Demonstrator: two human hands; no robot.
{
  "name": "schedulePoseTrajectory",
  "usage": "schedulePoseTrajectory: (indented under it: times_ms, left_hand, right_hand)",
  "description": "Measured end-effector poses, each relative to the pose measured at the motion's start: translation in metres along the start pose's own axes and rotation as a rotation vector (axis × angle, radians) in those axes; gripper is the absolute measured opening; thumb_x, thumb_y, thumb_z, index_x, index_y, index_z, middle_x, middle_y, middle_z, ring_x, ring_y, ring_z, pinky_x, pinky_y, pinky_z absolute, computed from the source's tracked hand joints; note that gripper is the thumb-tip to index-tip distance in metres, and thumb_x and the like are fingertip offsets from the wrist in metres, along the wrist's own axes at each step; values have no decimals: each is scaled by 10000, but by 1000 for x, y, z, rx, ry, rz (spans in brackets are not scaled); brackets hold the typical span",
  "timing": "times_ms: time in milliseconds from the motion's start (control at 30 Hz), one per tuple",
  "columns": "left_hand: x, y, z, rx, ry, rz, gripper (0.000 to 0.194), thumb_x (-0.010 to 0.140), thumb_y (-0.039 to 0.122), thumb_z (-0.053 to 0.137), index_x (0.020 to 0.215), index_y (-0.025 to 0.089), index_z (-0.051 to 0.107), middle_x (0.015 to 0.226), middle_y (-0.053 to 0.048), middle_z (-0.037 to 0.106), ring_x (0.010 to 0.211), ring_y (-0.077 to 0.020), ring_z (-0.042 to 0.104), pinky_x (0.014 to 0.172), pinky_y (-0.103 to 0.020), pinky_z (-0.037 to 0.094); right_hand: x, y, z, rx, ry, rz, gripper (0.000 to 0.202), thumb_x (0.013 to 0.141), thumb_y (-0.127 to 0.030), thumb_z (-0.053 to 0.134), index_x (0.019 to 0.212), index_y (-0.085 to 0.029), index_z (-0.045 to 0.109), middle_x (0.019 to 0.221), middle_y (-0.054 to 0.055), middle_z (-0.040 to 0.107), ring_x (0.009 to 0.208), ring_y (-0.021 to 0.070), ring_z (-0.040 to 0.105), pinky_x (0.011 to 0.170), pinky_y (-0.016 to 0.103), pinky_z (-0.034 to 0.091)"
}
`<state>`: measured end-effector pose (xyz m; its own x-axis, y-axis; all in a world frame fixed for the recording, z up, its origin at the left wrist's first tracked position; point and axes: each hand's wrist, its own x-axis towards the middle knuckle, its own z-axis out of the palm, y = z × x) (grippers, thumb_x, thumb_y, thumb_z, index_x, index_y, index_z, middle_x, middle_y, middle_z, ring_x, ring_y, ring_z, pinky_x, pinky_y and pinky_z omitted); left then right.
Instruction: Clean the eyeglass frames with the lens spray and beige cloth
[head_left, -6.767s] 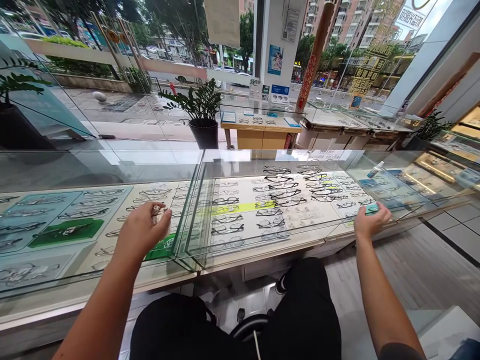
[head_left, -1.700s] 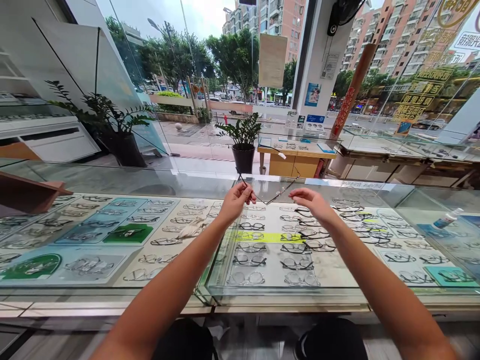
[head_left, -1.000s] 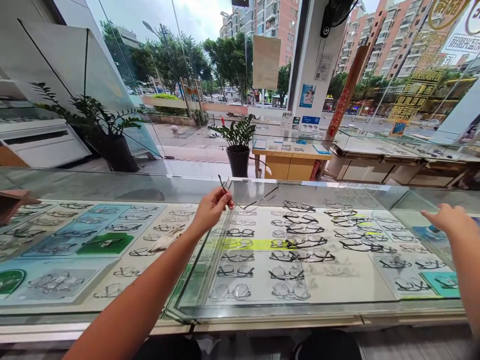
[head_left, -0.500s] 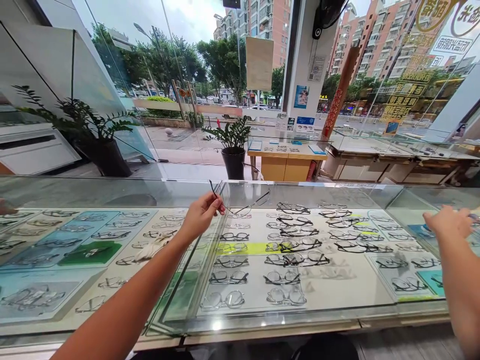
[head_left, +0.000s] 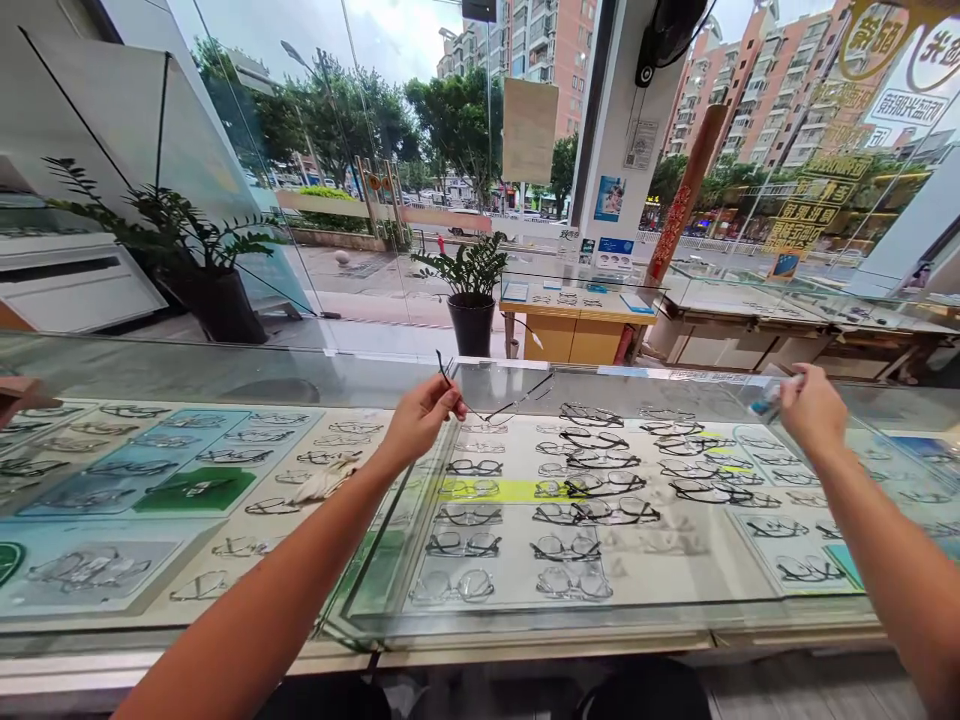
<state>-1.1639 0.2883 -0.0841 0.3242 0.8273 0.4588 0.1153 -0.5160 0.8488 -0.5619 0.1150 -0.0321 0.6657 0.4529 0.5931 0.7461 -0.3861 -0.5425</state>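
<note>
Above the glass counter, my left hand [head_left: 426,415] pinches a pair of thin-framed eyeglasses [head_left: 517,404] by one side, with the dark temples spread. To the right, my right hand [head_left: 814,412] is closed around a small whitish item with a blue marking [head_left: 765,404]; it looks like a small bottle, though the fingers hide part of it. Both hands are raised over the display case [head_left: 540,632]. Under its glass lie rows of eyeglasses [head_left: 566,550], some on a yellow-green strip.
The left part of the counter shows more eyeglasses, a green card [head_left: 195,488] and a crumpled pale cloth [head_left: 324,478]. Potted plants [head_left: 471,325] stand beyond, near a wooden table [head_left: 574,335] and the shop window. A brown object [head_left: 22,395] juts in at the left edge.
My right hand has come in from the far right toward the middle and now grips the small whitish item. My left hand keeps the eyeglasses in nearly the same place.
</note>
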Motion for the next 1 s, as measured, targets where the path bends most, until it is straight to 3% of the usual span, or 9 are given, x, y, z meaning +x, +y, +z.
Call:
schedulePoseTrajectory:
  times_ms: [133,233,367,467,600,800,1000]
  left_hand:
    - [1,7,-1,-130,37,36,524,939,709,729,932,197,618,778,-28,726,692,-162,683,649,-289,460]
    - [1,12,-2,-195,57,74,547,916,723,754,906,194,615,760,-25,721,670,-149,678,632,-277,448]
    - [2,16,-1,-247,65,131,549,920,720,756,885,195,603,732,-17,713,645,-140,679,620,-273,438]
    - [1,19,2,-291,52,150,549,926,717,755,882,196,586,730,-9,710,632,-132,678,611,-269,431]
    - [-1,23,4,-325,45,177,546,937,717,745,877,201,577,730,-4,706,630,-127,671,612,-271,434]
    - [-3,29,3,-360,35,224,486,981,658,733,889,203,588,751,-6,711,655,-128,677,633,-283,444]
    - [-7,36,3,-360,29,229,484,985,665,723,910,203,596,773,-13,717,679,-132,681,657,-295,452]
  right_hand:
    - [-76,-104,27,213,-225,-269,174,979,-343,674,1133,-262,681,979,125,790,797,269,712,780,430,488]
    - [-152,-176,48,359,-427,-430,273,1009,-449,649,1205,-261,676,982,65,819,862,252,773,806,387,571]
    - [-237,-255,71,405,-593,-588,271,1052,-384,600,1276,-249,671,1121,88,837,963,271,786,842,396,569]
    - [-269,-292,89,342,-678,-612,279,1061,-336,591,1309,-238,673,1185,106,833,974,292,786,843,406,561]
    - [-282,-305,109,344,-692,-631,297,1066,-334,602,1327,-211,674,1215,132,827,945,292,782,882,422,559]
    - [-284,-292,127,464,-642,-645,323,1038,-371,651,1322,-217,659,1079,94,812,951,288,770,949,446,540]
    - [-288,-289,136,596,-658,-644,355,1020,-423,668,1316,-226,647,1118,96,768,938,263,738,934,414,549]
